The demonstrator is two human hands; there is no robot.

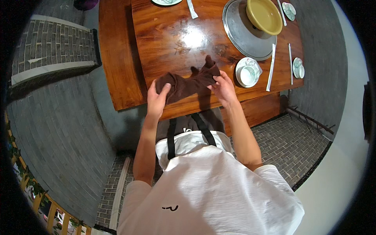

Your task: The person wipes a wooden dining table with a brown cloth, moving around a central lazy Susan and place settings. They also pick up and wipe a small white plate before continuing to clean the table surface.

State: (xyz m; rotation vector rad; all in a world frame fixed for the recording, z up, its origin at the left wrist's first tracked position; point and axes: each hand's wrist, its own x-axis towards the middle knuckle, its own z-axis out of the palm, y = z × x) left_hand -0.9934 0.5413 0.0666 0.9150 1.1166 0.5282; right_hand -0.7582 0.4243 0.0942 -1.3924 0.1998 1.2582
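Note:
A dark brown cloth (188, 85) is stretched, bunched and folded, between my two hands over the near edge of the wooden table (164, 44). My left hand (157, 97) grips its left end, with the thumb on top. The fingers of my right hand (223, 86) pinch its right end, where a small tip sticks up. To the right of my right hand, a white saucer (238, 75) carries a small cup (247, 75) and clear glassware or wrap. A paper-wrapped chopstick packet (270, 67) lies beyond it.
A yellow basin (264, 16) stands on a round metal turntable (235, 35) at the back right. Farther right are another place setting (298, 69) and a thin wrapped packet (290, 64). A wooden bench (114, 58) runs along the table's left side; a plate (166, 1) sits at the far edge.

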